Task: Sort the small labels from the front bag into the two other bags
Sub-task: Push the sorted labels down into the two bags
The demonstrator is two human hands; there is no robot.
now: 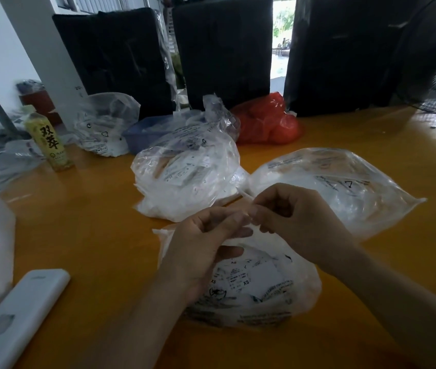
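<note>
Above the front bag [251, 286] at six o'clock, left hand [206, 241] and right hand [291, 217] pinch one label [245, 196]; best peel slowly, read it, then choose the eleven-o'clock bag [185, 177] or one-o'clock bag [344, 187].

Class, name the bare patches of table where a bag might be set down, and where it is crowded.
Bare: between the bottle, the middle bag and the white remote; also right of the right bag. Crowded: around the front bag and red bag.
</note>
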